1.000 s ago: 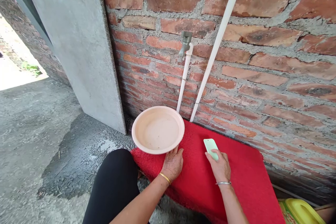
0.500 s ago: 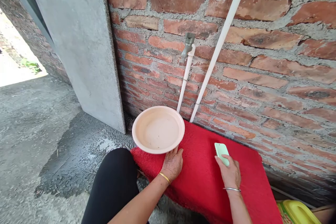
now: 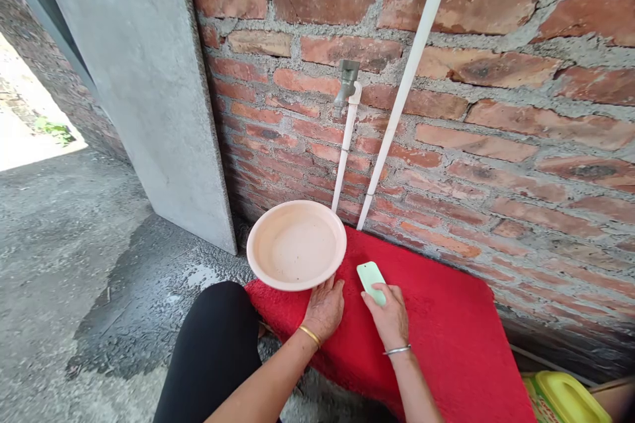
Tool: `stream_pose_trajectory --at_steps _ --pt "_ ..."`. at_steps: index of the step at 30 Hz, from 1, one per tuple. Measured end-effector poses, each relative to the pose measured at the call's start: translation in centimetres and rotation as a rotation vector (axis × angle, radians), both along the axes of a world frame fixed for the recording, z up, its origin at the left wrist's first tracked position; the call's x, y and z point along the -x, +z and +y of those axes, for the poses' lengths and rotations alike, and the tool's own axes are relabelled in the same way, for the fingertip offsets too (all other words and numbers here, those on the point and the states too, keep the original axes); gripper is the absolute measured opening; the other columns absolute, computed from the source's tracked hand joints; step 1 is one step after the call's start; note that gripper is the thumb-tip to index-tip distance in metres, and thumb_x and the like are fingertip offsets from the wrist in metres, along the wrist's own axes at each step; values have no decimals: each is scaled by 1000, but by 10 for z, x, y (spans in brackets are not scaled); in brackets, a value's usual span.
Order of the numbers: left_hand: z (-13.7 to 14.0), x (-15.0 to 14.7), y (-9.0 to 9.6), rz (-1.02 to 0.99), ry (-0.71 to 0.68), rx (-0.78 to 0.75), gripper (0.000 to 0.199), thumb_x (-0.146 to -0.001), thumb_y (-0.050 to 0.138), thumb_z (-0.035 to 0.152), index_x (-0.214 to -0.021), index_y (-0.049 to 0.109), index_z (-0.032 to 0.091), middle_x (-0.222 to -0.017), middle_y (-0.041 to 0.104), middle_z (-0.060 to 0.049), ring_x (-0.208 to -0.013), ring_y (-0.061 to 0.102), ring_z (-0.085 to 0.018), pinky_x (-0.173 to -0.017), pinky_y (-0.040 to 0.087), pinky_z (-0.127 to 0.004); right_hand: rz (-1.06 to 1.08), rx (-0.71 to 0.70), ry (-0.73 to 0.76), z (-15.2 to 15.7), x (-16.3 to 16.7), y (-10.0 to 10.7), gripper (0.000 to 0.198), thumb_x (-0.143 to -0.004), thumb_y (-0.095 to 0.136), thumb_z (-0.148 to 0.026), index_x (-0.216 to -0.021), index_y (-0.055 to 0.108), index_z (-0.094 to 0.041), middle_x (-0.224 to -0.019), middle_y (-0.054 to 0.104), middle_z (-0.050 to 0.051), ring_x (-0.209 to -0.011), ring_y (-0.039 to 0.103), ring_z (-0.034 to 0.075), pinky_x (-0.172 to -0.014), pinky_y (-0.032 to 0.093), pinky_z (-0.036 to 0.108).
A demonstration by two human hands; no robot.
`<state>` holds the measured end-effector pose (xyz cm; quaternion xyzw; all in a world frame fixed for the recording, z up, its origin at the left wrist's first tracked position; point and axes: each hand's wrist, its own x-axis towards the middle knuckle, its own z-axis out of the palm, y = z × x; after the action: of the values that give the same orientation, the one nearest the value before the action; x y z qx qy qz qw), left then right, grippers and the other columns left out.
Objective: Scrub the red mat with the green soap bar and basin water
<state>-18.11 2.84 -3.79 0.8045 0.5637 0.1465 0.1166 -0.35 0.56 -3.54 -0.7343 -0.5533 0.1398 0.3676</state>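
A pale pink basin [image 3: 297, 283] stands over the left end of a red cloth [image 3: 446, 317], which is spread across a raised, bench-like surface. Beside its near rim, my left hand [image 3: 325, 309] lies flat on the cloth with fingers stretched out; the basin's rim covers some of the fingertips. My right hand [image 3: 391, 314] is closed around a light green scrub brush [image 3: 371, 275] with a small hole at one end. The brush lies face down against the cloth, right of the basin, so its underside is hidden.
A brick wall [image 3: 476, 178] rises behind the cloth, with a tap [image 3: 346, 86] and white pipes [image 3: 397, 106] on it. At left, a grey slab [image 3: 143, 92] leans over wet floor [image 3: 159, 297]. A yellow container [image 3: 565, 396] stands at lower right.
My right hand has moved left across the cloth with the scrub brush, closer to my left hand and the basin. My left hand and the basin keep their places.
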Motion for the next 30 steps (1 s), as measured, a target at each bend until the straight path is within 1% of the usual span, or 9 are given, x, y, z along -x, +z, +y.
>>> stream_pose_trajectory --at_steps 2,4,8,12,17,22,25,28,30 --pt "0 0 0 -8 -1 -1 41 -90 45 14 -128 59 16 -141 54 -15 -131 49 -28 -110 37 -46 -39 9 2 1 -1 0 44 -74 56 -64 -90 71 -26 -90 56 4 -89 58 24 -82 45 36" --pt "0 0 -2 -19 1 -2 40 -90 45 14 -128 59 16 -140 55 -14 -129 50 -28 -110 38 -46 -62 30 -40 -1 -10 1 48 -73 54 -67 -91 71 -26 -91 56 5 -90 58 25 -83 45 37" --pt "0 -1 -5 -34 5 6 40 -91 45 15 -129 59 16 -139 55 -14 -128 51 -28 -109 38 -45 -85 98 -184 -8 -40 3 59 -69 50 -75 -94 71 -26 -93 55 5 -86 57 25 -79 45 38" --pt "-1 -1 -5 -39 9 13 40 -91 45 15 -128 59 16 -139 55 -15 -127 52 -27 -109 38 -45 -76 171 -334 -19 -69 5 64 -66 48 -78 -100 70 -28 -94 55 5 -82 56 25 -75 44 38" --pt "-1 -1 -5 -34 9 6 40 -91 45 14 -128 60 17 -137 57 -14 -125 53 -27 -108 39 -45 -65 192 -434 -26 -85 6 69 -63 47 -81 -102 69 -29 -94 54 6 -84 55 28 -75 45 40" --pt "0 0 -5 -28 1 1 40 -91 45 14 -128 59 17 -136 57 -14 -127 52 -28 -108 39 -47 -35 122 -378 -23 -69 3 69 -63 48 -83 -97 71 -27 -93 55 6 -86 56 28 -78 45 41" --pt "0 0 -5 -26 0 -1 39 -91 44 14 -128 59 17 -136 57 -14 -128 52 -28 -109 39 -47 1 68 -270 -22 -46 -2 66 -65 51 -81 -93 71 -26 -95 55 6 -89 57 27 -80 45 39" --pt "0 0 -3 -22 -2 1 40 -92 44 14 -129 59 16 -136 57 -15 -128 51 -28 -109 38 -46 -17 -4 -144 -22 -24 -6 59 -70 53 -77 -89 72 -25 -91 56 5 -90 57 26 -84 45 38" --pt "0 1 -2 -20 -7 2 40 -92 44 14 -129 59 16 -137 57 -14 -129 51 -28 -110 38 -46 -34 -34 -94 -21 -15 -8 55 -73 53 -75 -88 72 -25 -90 56 5 -90 58 26 -84 45 38"
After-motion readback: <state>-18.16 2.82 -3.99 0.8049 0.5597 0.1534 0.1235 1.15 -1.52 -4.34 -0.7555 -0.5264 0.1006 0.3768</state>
